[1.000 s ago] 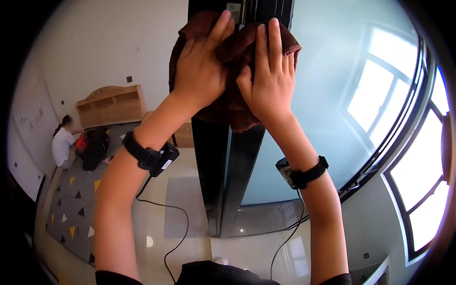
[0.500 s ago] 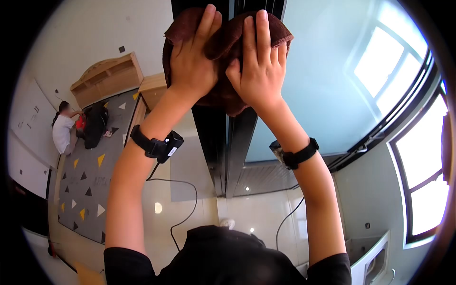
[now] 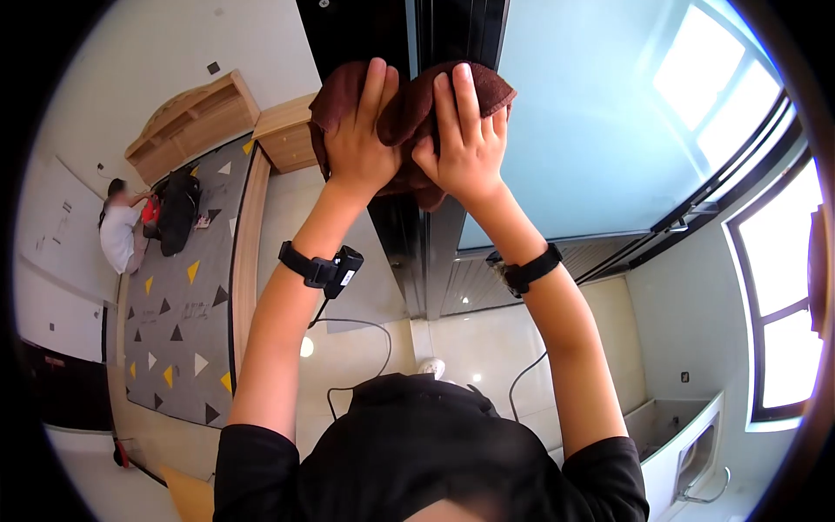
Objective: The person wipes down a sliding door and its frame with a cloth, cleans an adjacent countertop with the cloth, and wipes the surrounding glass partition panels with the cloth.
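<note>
My left grip (image 3: pixel 358 158) and right grip (image 3: pixel 470 163) lie flat, unclosed, on the brown cloth (image 3: pixel 407 113) against the black frame (image 3: pixel 465 35)

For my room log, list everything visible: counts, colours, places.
Frame: one, black, centre
Cloth: one, brown, on frame
Glass: one, bluish, right of frame
Headboard: one, tan, upper left
Cabinet: one, tan, beside headboard
Mattress: one, patterned grey, left
Bundle: one, black, on mattress
Person: one, white top, left
Window: one, dark-framed, right
Sink: one, white, lower right
Straps: two, black, on forearms
Shirt: one, black, bottom
Left hand, right hand: one each, bare, on cloth
</note>
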{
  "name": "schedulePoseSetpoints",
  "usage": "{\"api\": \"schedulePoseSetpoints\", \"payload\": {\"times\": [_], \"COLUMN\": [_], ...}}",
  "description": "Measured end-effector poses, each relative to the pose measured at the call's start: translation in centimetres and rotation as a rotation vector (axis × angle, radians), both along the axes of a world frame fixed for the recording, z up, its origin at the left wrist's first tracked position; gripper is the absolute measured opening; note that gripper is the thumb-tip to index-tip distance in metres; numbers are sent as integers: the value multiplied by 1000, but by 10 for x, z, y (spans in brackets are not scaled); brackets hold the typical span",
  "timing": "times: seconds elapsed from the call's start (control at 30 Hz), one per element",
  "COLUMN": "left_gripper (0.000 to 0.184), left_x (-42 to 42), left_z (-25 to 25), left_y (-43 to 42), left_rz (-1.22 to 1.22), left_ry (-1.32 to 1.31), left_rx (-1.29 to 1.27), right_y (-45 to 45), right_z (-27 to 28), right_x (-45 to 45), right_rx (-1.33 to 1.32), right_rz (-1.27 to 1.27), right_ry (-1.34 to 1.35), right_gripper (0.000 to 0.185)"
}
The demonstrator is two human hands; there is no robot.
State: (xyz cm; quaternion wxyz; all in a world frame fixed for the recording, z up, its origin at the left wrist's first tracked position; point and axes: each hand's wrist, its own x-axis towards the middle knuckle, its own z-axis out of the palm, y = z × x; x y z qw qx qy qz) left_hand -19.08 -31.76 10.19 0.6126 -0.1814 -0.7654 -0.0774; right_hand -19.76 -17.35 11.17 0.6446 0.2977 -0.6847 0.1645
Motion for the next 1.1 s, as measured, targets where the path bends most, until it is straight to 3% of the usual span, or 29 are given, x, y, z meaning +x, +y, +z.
{"api": "schedulePoseSetpoints", "payload": {"times": [0.5, 0.73, 0.83, 0.9, 1.0, 1.03, 1.1], "left_gripper": [49, 44, 50, 49, 50, 49, 49], "left_x": [-14, -25, -20, -13, -21, -18, -12], "left_z": [-139, -160, -177, -203, -255, -270, -298], "left_y": [-41, -44, -46, -59, -65, -68, -79], "left_rz": [-169, -193, -174, -174, -166, -231, -219], "left_ry": [-210, -121, -138, -590, -518, -730, -689], "left_rx": [-53, -128, -197, -111, -159, -94, -161], "right_y": [-21, -23, -23, -31, -32, -33, -36], "right_z": [-114, -163, -178, -197, -219, -228, -248], "right_x": [-11, -22, -19, -18, -11, -8, -4], "right_rx": [104, 143, 173, 215, 245, 253, 259], "right_rz": [26, -2, -7, -5, -15, -18, 6], "right_ry": [-66, -130, -180, -229, -257, -285, -335], "right_gripper": [42, 44, 48, 53, 51, 51, 50]}}
